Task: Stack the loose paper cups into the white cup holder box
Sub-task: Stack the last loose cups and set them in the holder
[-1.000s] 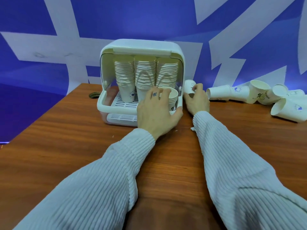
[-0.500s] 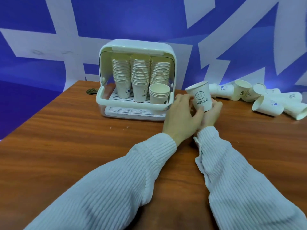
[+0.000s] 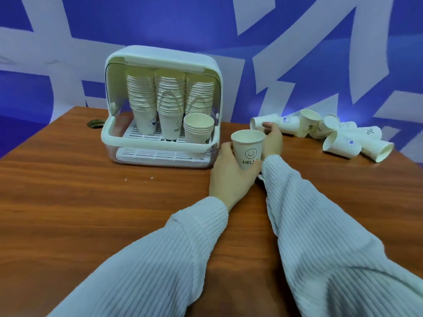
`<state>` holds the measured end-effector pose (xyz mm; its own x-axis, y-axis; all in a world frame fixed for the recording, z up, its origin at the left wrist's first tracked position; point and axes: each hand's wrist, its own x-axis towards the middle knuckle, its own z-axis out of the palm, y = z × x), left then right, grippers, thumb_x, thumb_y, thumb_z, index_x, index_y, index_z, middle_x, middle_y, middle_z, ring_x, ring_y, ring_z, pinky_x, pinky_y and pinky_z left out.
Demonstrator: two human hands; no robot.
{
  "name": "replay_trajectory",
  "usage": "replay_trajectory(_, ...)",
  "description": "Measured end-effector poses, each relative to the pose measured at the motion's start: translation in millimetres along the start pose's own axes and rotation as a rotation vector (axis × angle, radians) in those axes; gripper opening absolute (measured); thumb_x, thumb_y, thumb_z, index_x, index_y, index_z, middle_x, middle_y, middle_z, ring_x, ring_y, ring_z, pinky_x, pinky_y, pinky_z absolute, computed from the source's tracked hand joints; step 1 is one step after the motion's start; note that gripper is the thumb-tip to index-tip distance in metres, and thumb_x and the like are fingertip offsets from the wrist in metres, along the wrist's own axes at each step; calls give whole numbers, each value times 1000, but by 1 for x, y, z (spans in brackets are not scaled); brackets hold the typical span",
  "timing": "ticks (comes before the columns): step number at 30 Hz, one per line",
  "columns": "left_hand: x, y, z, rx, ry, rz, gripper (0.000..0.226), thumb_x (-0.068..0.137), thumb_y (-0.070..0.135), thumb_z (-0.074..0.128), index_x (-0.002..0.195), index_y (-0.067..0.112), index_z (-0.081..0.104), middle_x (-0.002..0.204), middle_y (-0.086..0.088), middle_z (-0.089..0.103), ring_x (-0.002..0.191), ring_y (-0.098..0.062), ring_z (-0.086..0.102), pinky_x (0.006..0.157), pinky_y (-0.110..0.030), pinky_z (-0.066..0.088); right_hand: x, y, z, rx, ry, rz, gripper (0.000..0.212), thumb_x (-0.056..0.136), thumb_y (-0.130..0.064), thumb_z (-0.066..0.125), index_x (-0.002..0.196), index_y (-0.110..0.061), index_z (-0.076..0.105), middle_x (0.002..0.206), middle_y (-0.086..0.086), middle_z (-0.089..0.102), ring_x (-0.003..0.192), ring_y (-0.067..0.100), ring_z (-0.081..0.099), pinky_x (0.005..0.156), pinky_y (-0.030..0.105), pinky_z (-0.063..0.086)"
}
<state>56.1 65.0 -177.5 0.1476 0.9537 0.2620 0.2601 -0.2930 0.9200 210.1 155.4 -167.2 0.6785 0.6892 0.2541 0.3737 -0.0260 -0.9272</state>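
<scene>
Left hand [image 3: 231,177]: fingers and thumb curled round the lower part of an upright paper cup [image 3: 248,146], smiley face and "HELLO" print facing the camera, held just right of the box. Right hand [image 3: 271,140]: behind that cup, fingers curved onto a cup lying on its side [image 3: 263,122]; whether they actually clasp it cannot be told. White cup holder box [image 3: 160,144]: far left on the wooden table [image 3: 68,191], lid raised, three tall cup stacks [image 3: 170,101] at the back, one short stack [image 3: 198,130] front right. Loose cups [image 3: 343,138]: tumbled heap, on their sides, far right near the blue-and-white wall [image 3: 206,24].
</scene>
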Motion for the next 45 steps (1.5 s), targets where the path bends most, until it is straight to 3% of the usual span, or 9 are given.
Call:
replay_trajectory(5, 6, -6, -1, 21, -8, -9, 60, 81, 51, 77, 127, 25, 47, 122, 5, 63, 111, -15, 62, 90, -38, 54, 41, 12, 2, -156, 67, 24, 49, 92, -12, 53, 141, -17, 54, 148, 13, 50, 128, 26, 54, 109, 42, 46)
replay_trajectory(11, 6, -6, 2, 53, -7, 11, 60, 83, 51, 76, 129, 25, 47, 124, 7, 62, 110, -13, 60, 85, -31, 50, 61, 23, -10, -200, 34, 57, 27, 93, -10, 53, 115, -17, 68, 119, 6, 69, 107, 23, 64, 88, 29, 48)
replay_trajectory(14, 5, -3, 1, 43, -5, 8, 63, 83, 51, 76, 132, 25, 46, 126, 6, 61, 112, -11, 59, 85, -28, 48, 47, 19, -13, -98, 79, 56, 22, 91, -5, 54, 105, -20, 62, 111, 7, 70, 99, 24, 65, 91, 35, 54)
replay_trajectory(17, 2, -1, -2, 25, -14, 11, 62, 83, 49, 77, 132, 26, 46, 128, 6, 62, 116, -12, 60, 89, -31, 51, 25, 14, -19, 98, 123, 77, 26, 86, -8, 57, 108, -23, 56, 100, 7, 70, 95, 29, 69, 92, 47, 57)
replay_trajectory(20, -5, 5, -7, -9, -4, 42, 62, 82, 46, 78, 131, 27, 46, 127, 7, 62, 116, -13, 60, 93, -35, 53, -8, -1, -36, 261, 190, 61, 38, 87, -9, 58, 122, -24, 55, 85, -4, 66, 85, 20, 70, 81, 39, 59)
replay_trajectory(27, -18, 27, -48, -123, 205, 149, 67, 76, 44, 74, 132, 22, 45, 122, 2, 61, 111, -18, 61, 93, -40, 54, -63, -81, -57, 221, 29, -356, 10, 93, -19, 60, 94, -25, 69, 94, 4, 69, 76, 9, 59, 75, 31, 53)
replay_trajectory(32, -12, 21, -92, -150, 411, 95, 60, 75, 43, 73, 123, 22, 44, 120, -2, 62, 108, -20, 62, 94, -44, 53, -80, -115, -27, -48, -223, -610, 13, 96, -19, 58, 101, -20, 70, 89, -14, 70, 80, 1, 61, 80, 27, 52)
replay_trajectory(39, -3, 6, -123, -110, 420, 78, 68, 71, 43, 73, 128, 19, 46, 123, -4, 60, 113, -22, 61, 98, -43, 53, -87, -116, 6, -777, -415, -817, 33, 103, -31, 50, 128, -38, 70, 123, -4, 73, 119, 31, 56, 100, 45, 43)
replay_trajectory(45, 15, 10, -129, -89, 406, 81, 72, 78, 35, 78, 138, 20, 41, 129, -1, 59, 119, -22, 59, 101, -47, 53, -106, -100, 10, -771, -448, -813, 48, 98, -16, 46, 141, -30, 62, 121, 8, 72, 123, 32, 56, 106, 46, 44)
